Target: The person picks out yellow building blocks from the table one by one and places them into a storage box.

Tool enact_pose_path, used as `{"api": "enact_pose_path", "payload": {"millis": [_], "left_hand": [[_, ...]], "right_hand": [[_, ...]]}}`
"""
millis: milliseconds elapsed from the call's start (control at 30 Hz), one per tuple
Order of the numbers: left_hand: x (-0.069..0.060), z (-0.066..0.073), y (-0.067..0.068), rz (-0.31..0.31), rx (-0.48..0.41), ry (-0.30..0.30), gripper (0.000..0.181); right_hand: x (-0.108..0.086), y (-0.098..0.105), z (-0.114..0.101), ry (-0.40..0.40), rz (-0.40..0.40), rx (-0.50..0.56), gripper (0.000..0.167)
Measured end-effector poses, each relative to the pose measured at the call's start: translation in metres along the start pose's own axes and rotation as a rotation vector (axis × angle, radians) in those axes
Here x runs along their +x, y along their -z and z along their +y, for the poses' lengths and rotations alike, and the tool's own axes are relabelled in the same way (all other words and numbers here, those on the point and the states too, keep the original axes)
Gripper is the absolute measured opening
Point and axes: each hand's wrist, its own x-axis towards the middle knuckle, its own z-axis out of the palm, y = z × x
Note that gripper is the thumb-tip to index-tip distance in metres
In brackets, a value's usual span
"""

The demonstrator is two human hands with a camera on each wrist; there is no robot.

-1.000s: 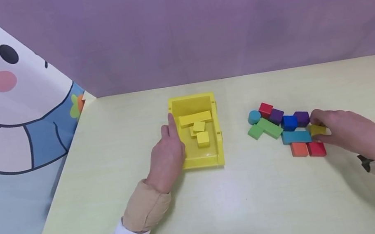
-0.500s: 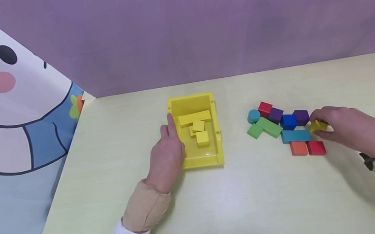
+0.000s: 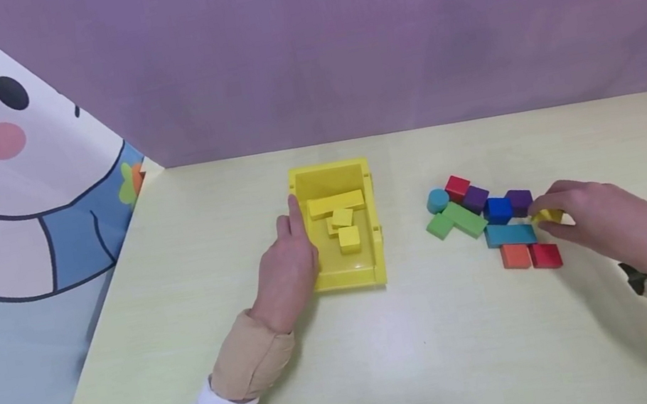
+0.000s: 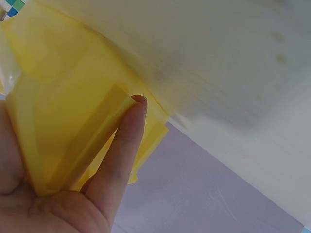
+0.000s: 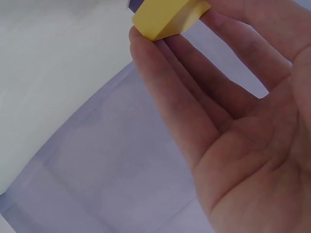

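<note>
A yellow plastic bin [image 3: 377, 257] stands mid-table with several yellow blocks in it, one long bar [image 3: 335, 205] among them. On its left wall rests my left hand [image 3: 286, 273], index finger straight along the side; in the left wrist view the wall [image 4: 63, 97] lies between thumb and fingers. My right hand [image 3: 606, 221] pinches a small yellow block [image 5: 165, 18] between thumb and fingertips, at the right end of the coloured pile. The fingers partly cover this block in the head view; whether it touches the table I cannot tell.
Beside the right hand lie loose blocks: purple [image 3: 520, 203], dark blue [image 3: 497, 210], a long teal one [image 3: 510, 234], orange [image 3: 516, 256] and red [image 3: 546, 255]. Further left are green blocks [image 3: 465, 219] and a teal cylinder [image 3: 437, 200]. A purple curtain [image 3: 372, 34] hangs behind the table.
The yellow block has turned and tilted slightly in my right hand's fingers, which have shifted a little to the right. My left hand and the bin stay in place.
</note>
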Motion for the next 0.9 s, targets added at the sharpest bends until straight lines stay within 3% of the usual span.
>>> {"api": "enact_pose_path", "payload": {"millis": [433,733,900], "left_hand": [[0.0,-0.002,0.0,0.017,0.018,0.001,0.07],[0.0,-0.001,0.0,0.004,-0.002,0.009,0.07],[0.0,-0.001,-0.002,0.014,-0.001,0.002,0.07]], "right_hand": [[0.004,0.007,-0.011,0.042,0.084,0.027,0.034],[0.013,0.011,-0.02,0.133,0.198,0.022,0.036],[0.016,0.014,-0.025,0.13,0.192,0.024,0.036]]}}
